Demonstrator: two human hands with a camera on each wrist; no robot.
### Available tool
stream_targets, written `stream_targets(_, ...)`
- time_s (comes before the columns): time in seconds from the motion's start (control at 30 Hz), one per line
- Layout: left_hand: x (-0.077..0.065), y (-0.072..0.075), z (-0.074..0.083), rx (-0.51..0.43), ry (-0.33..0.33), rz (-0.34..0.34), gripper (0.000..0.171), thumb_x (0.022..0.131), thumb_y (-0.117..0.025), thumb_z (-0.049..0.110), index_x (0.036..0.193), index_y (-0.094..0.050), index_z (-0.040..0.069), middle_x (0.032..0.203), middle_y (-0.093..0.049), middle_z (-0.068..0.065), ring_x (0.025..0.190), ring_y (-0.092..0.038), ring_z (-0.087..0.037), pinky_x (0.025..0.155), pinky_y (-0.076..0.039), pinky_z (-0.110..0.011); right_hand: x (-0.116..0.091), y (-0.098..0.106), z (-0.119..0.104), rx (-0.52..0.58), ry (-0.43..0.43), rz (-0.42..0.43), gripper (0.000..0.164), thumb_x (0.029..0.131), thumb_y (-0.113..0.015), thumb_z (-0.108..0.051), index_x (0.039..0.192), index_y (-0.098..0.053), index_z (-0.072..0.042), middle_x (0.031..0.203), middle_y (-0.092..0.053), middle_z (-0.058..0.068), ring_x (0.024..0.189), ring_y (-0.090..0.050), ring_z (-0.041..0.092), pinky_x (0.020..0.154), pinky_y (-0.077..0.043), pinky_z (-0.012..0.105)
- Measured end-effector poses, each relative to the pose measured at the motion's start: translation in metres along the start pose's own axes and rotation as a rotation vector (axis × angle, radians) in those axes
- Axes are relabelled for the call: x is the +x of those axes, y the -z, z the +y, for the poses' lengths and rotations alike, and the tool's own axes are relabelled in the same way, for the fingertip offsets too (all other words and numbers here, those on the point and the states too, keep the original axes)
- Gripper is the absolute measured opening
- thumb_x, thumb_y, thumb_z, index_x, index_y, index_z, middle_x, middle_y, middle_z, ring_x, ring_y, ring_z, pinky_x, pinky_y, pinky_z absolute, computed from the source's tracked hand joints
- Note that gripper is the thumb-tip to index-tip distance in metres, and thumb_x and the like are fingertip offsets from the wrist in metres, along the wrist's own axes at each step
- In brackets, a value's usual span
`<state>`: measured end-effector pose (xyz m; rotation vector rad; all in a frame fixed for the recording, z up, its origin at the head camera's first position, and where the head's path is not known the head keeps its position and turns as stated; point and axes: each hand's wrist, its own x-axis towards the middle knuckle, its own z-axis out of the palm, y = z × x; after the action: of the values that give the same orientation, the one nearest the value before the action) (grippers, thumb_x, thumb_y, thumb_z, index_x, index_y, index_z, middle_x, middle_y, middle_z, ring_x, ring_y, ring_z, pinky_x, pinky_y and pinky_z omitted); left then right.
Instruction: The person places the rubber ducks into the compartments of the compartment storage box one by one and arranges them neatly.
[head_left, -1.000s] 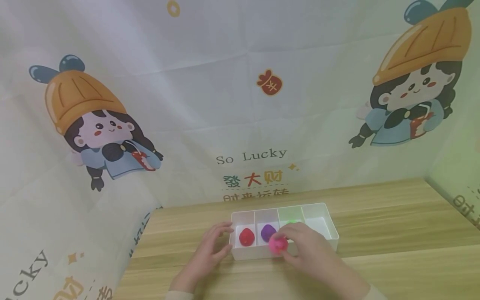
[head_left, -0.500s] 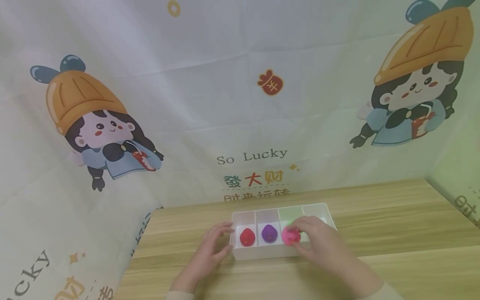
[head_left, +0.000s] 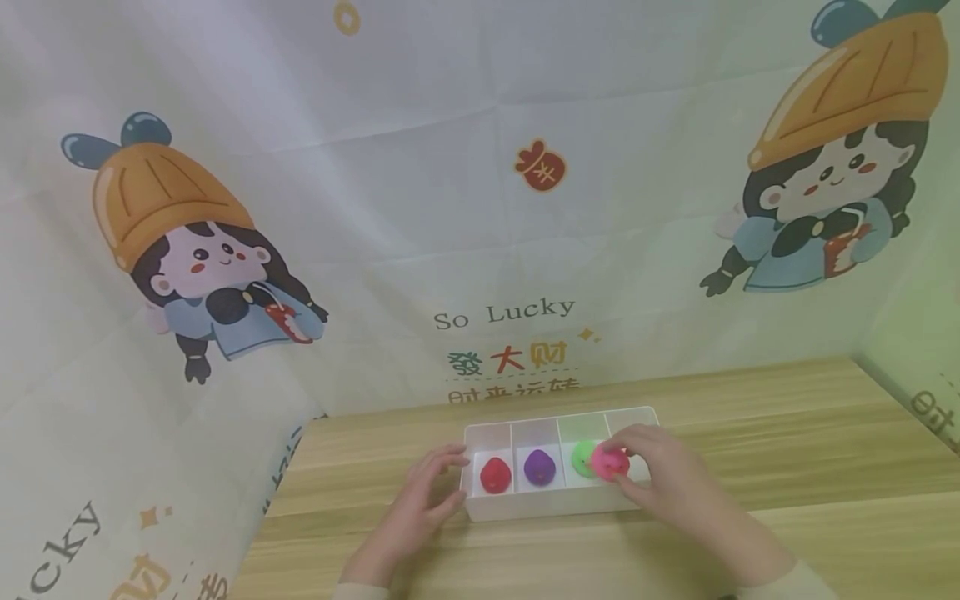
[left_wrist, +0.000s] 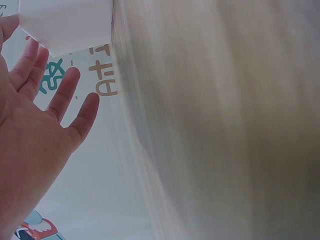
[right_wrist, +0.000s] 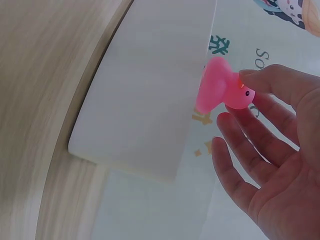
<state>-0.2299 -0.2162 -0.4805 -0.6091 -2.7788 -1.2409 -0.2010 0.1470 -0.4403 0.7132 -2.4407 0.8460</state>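
Note:
A white box (head_left: 547, 504) with a row of compartments stands on the wooden table. In the head view, a red rubber duck (head_left: 495, 475), a purple duck (head_left: 539, 468) and a green duck (head_left: 583, 458) each sit in their own compartment, left to right. My right hand (head_left: 667, 471) pinches a pink rubber duck (right_wrist: 215, 87) by its head between thumb and fingertips, over the box's right part. The pink duck overlaps the green one in the head view. My left hand (head_left: 422, 496) is at the box's left end with fingers loosely spread and thumb by the wall.
The table (head_left: 787, 450) extends to both sides of the box. Behind it hangs a pale printed cloth (head_left: 420, 192) with cartoon figures and lettering, and the cloth also runs along the left and right sides.
My right hand has carried the pink duck rightward along the box, from beside the purple duck to past the green one, which now shows more. My left hand has stayed in place.

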Motion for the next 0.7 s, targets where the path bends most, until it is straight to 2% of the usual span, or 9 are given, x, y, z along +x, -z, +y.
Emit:
stream_targets(0.3,-0.002,-0.001,-0.003,0.002,0.003,0.011,0.043,0.093,-0.072,0.006,0.133,-0.061,0.016,0.156,-0.050,-0.002,0.145,-0.045,-0.030,0.122,-0.037,-0.058,-0.003,0.006,0.012,-0.011,-0.012,0.019,0.032,0.074,-0.090,-0.002,0.099,-0.076,-0.016,0.096,-0.073,-0.008,0.086,-0.064,0.010,0.078,-0.062,0.032)
stream_targets(0.53,0.000,-0.001,-0.002,0.008,-0.033,0.011,0.042,0.093,-0.072,0.005,0.133,-0.060,0.012,0.156,-0.050,-0.005,0.143,-0.046,-0.031,0.120,-0.039,-0.059,-0.001,0.013,0.023,-0.021,-0.084,-0.025,0.028,0.078,-0.088,-0.005,0.101,-0.076,-0.016,0.098,-0.073,-0.009,0.089,-0.067,0.015,0.077,-0.061,0.036)
stream_targets(0.7,0.000,-0.001,-0.001,0.000,-0.019,0.003,0.042,0.094,-0.071,0.005,0.134,-0.060,0.011,0.157,-0.049,-0.004,0.144,-0.045,-0.031,0.121,-0.038,-0.059,-0.001,0.013,0.028,-0.036,-0.104,-0.045,0.026,0.079,-0.088,-0.007,0.101,-0.075,-0.015,0.098,-0.072,-0.008,0.089,-0.066,0.015,0.078,-0.060,0.037)
